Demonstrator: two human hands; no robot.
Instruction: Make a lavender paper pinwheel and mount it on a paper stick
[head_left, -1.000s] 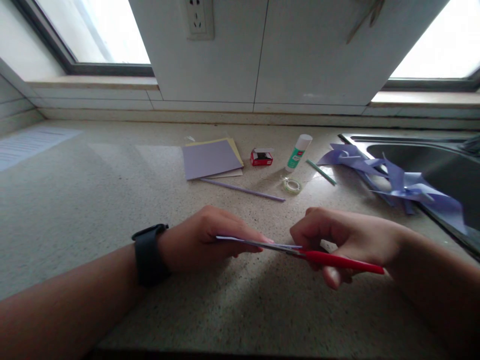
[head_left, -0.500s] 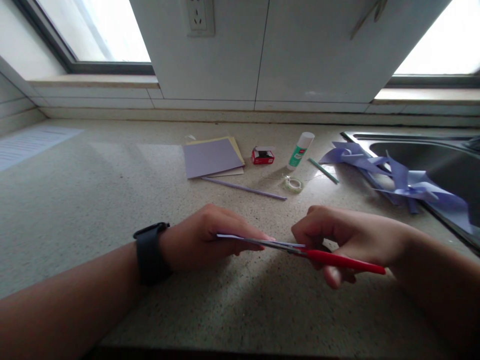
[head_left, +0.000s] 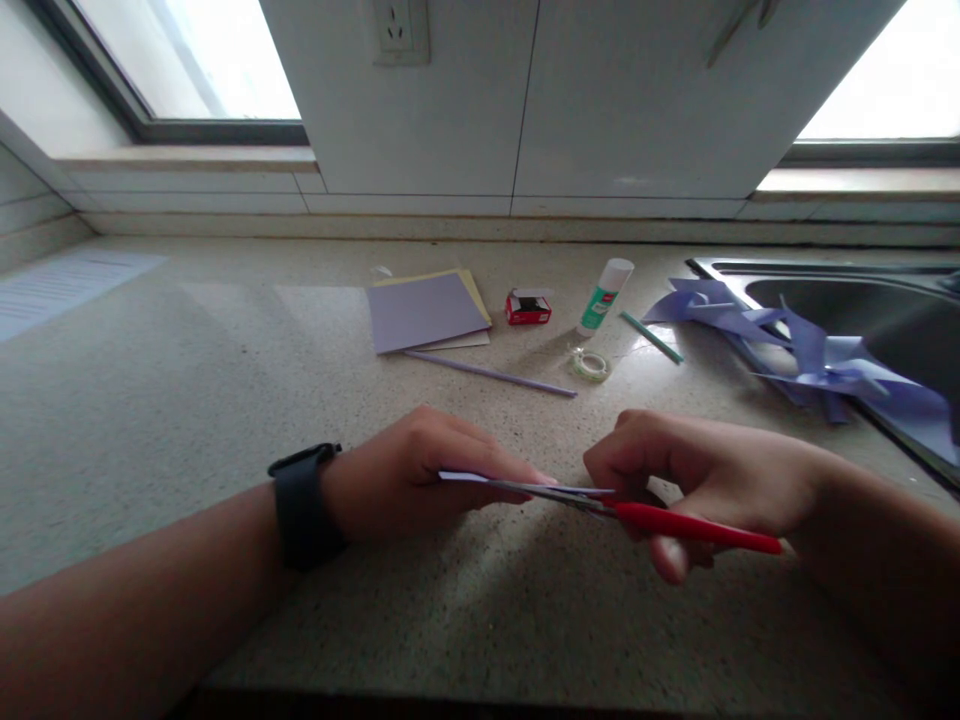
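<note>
Red-handled scissors [head_left: 690, 525] sit in my right hand [head_left: 705, 470], whose fingers are curled through and around the handles. Their metal blades point left, lying along a piece of purple paper [head_left: 461, 476] that shows almost edge-on. Wearing a dark watch at the wrist, my left hand [head_left: 442, 465] is closed on this paper, the fingertips close to the blades. Both hands are held above the speckled counter [head_left: 420, 630]. How far the blades are parted is hard to see from this angle.
Beyond my hands lie stacked paper sheets [head_left: 427, 315], a purple stick [head_left: 491, 374], a small red box [head_left: 528, 308], a glue stick [head_left: 604, 297], a tape roll [head_left: 590, 366] and a green stick [head_left: 651, 337]. Purple paper pinwheels [head_left: 817, 350] overlap the sink's [head_left: 720, 270] edge at right.
The scissors' blades look slightly closer together on the paper. Otherwise both hands keep nearly the same pose, and the view has shifted a little.
</note>
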